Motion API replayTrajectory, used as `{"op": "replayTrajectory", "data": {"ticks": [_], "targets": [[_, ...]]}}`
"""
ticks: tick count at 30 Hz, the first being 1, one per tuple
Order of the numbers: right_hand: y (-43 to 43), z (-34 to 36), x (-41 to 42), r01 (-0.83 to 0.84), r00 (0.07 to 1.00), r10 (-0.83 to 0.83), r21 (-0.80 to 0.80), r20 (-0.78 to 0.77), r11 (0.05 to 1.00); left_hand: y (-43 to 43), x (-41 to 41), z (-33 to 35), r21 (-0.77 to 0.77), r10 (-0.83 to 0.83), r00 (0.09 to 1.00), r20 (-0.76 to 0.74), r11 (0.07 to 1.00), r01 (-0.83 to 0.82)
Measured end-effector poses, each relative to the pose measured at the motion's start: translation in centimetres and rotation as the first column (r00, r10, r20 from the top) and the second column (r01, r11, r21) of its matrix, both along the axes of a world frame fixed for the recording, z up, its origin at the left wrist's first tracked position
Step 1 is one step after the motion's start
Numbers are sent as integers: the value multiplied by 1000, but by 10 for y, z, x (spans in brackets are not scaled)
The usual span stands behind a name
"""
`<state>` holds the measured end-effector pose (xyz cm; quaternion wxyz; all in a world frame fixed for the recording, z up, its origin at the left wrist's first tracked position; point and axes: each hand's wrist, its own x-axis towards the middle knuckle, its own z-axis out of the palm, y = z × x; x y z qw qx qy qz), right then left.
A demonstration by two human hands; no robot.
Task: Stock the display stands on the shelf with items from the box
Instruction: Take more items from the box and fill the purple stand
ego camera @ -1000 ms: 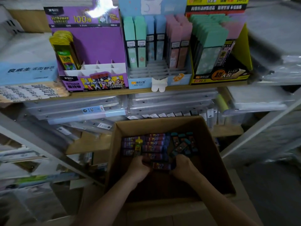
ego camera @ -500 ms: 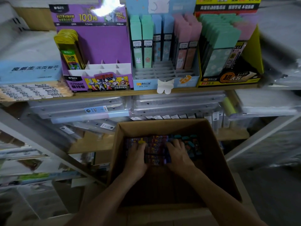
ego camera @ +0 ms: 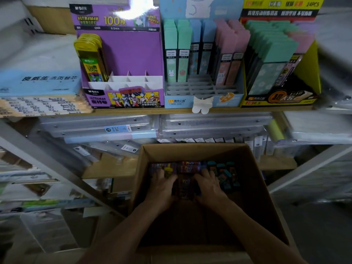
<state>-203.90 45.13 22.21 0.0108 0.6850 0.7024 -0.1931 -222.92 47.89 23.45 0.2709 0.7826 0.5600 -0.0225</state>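
Fingers (ego camera: 167,173) of my left hand (ego camera: 162,189) and right hand (ego camera: 208,185) curl loosely around dark packs (ego camera: 185,182) inside the cardboard box (ego camera: 253,187), below the shelf (ego camera: 171,111) holding the purple display stand (ego camera: 122,60); firm grip unclear.

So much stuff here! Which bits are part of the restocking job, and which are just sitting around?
Part of the job:
cardboard box
dark packs inside it
left hand
right hand
purple display stand, mostly empty slots

Just sitting around:
clear plastic folders
blue paper pack
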Motion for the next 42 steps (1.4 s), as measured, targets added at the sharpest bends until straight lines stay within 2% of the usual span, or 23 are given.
{"op": "replayTrajectory", "data": {"ticks": [4, 11, 15, 18, 22, 26, 28, 30, 32, 34, 36, 39, 42], "targets": [[1, 1, -6, -27, 1000, 27, 28, 2, 999, -7, 2, 2, 0, -34, 999, -29, 999, 34], [4, 1, -4, -78, 996, 80, -50, 40, 996, -13, 2, 2, -14, -73, 997, 29, 997, 73], [3, 5, 1, -72, 990, 64, -64, -126, 995, -16, -2, 1, -38, -73, 996, 55, 996, 75], [3, 15, 9, -78, 961, 70, -18, -266, 997, -16, -4, 5, -57, -20, 986, 165, 998, 30], [1, 36, 18, -30, 882, 8, -40, -471, 999, -19, -8, 20, -249, 158, 939, 306, 965, -82], [-3, 59, 22, 37, 780, -45, -27, -624, 999, -22, -11, 40, -402, 234, 898, 372, 913, -72], [-4, 68, 21, 82, 712, -96, -54, -696, 995, -24, -12, 49, -514, 321, 830, 456, 856, -49], [-6, 78, 18, 96, 658, -125, -82, -743, 992, -27, -16, 57, -649, 441, 710, 549, 760, 29], [-8, 88, 14, 84, 587, -122, -89, -800, 992, -28, -21, 65, -696, 469, 666, 580, 710, 106], [-11, 97, 9, 74, 519, -97, -68, -850, 995, -31, -24, 72, -697, 449, 670, 591, 703, 143], [-13, 107, 3, 54, 486, -57, -36, -872, 998, -35, -25, 80, -699, 470, 636, 612, 698, 156], [-12, 120, -4, 42, 438, -13, 6, -899, 999, -42, -28, 94, -726, 588, 465, 662, 657, 204], [-9, 129, -12, 82, 348, -8, 22, -938, 996, -48, -34, 109, -690, 607, 348, 714, 695, 203]]}}
